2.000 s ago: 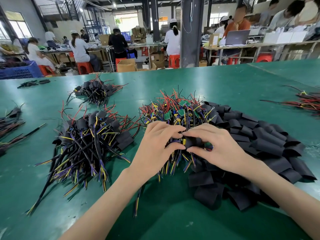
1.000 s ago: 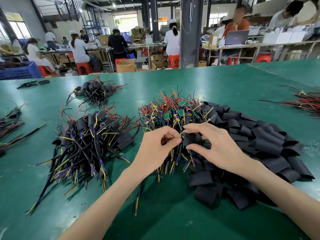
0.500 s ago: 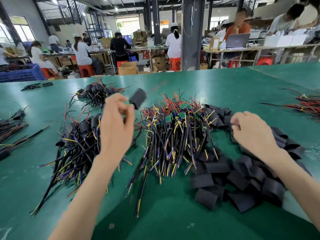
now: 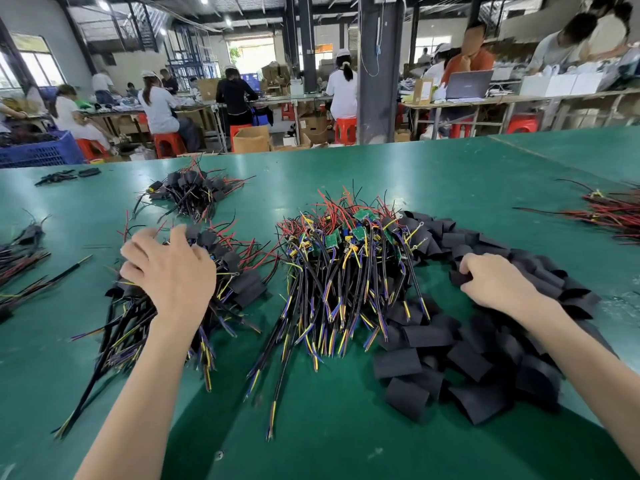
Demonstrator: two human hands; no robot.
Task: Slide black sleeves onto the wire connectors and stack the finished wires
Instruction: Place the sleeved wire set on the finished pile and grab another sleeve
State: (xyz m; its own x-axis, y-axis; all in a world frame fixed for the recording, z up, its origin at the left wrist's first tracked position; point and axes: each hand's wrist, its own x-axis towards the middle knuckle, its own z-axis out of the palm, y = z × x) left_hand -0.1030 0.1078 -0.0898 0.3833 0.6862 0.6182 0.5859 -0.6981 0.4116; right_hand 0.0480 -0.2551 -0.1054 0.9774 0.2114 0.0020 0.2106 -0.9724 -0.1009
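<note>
Palm down with fingers spread, my left hand (image 4: 169, 271) rests on the pile of sleeved wires (image 4: 242, 285) at the left and grips nothing. In the middle lies a heap of bare wires with green circuit boards (image 4: 346, 271), their striped ends pointing toward me. To the right spreads a pile of loose black sleeves (image 4: 467, 358). My right hand (image 4: 495, 282) sits on that pile's far part, fingers curled, with thumb and fingertips pinching one black sleeve (image 4: 458, 277).
The green table (image 4: 346, 438) also carries a second sleeved pile (image 4: 190, 192) farther back, wire bundles at the left edge (image 4: 20, 251) and red wires at the right edge (image 4: 613, 213). Beyond the table's far edge, people sit at benches around a pillar (image 4: 377, 64).
My left hand carried the sleeved wire left and came down open onto the finished pile. My right hand moved right onto the loose sleeves and closed on one.
</note>
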